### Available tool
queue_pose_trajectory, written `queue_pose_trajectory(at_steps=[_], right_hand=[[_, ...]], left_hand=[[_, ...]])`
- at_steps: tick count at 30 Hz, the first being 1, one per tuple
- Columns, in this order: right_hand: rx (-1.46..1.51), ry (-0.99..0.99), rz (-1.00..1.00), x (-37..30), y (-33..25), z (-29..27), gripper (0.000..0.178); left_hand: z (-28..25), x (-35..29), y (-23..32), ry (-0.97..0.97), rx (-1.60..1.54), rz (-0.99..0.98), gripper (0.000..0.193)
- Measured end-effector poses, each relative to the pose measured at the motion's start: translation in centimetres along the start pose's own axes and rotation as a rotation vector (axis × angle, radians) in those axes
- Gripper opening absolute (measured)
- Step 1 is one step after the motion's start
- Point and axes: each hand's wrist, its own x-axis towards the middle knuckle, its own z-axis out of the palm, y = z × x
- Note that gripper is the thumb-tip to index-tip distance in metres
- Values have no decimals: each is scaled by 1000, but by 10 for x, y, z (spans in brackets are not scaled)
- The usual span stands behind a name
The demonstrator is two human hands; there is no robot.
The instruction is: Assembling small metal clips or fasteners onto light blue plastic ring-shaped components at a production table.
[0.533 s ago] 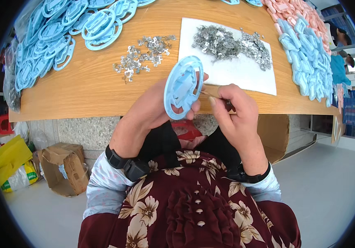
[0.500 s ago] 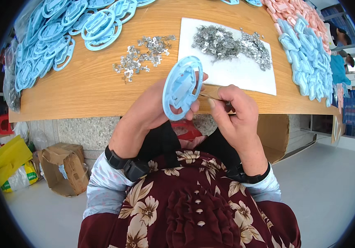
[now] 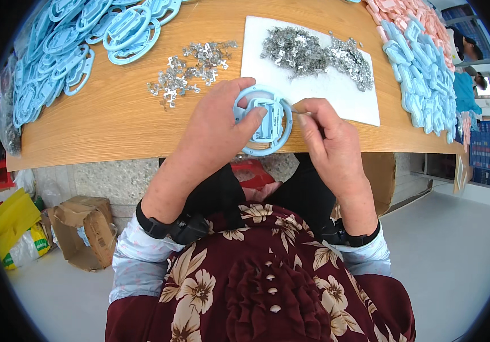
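Observation:
My left hand [image 3: 213, 122] grips a light blue, ring-shaped plastic part [image 3: 288, 134] over the table's near edge. Its thumb lies across the part, whose open side faces up and shows a rectangular compartment in the middle. Beside the ring's right rim, my right hand [image 3: 333, 137] is closed in a pinch on a slim metal tool [image 3: 297, 111]. Most of that tool is hidden by the fingers, and its tip is close to the rim; whether they touch I cannot tell. Small bent metal clips [image 3: 171, 80] lie scattered on the table beyond my left hand.
A white sheet [image 3: 347, 108] on the wooden table [image 3: 114, 125] carries a heap of metal clips [image 3: 296, 51]. More blue ring parts [image 3: 57, 62] pile up at the left. Blue plastic pieces [image 3: 419, 85] and pink pieces [image 3: 421, 23] fill the right. A cardboard box [image 3: 85, 233] stands below left.
The blue ring part has turned from a steep tilt to lying nearly flat, compartment upward, and my left thumb now crosses it. My right hand has brought the tool up to its right rim.

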Motion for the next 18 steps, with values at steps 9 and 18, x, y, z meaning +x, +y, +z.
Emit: queue_pose_trajectory(at_steps=[9, 18], right_hand=[[-334, -78, -112, 6, -12, 9, 12], [-404, -133, -180, 15, -12, 10, 12]], left_hand=[[-3, -2, 0, -9, -19, 4, 52], [-4, 1, -3, -26, -22, 12, 48]])
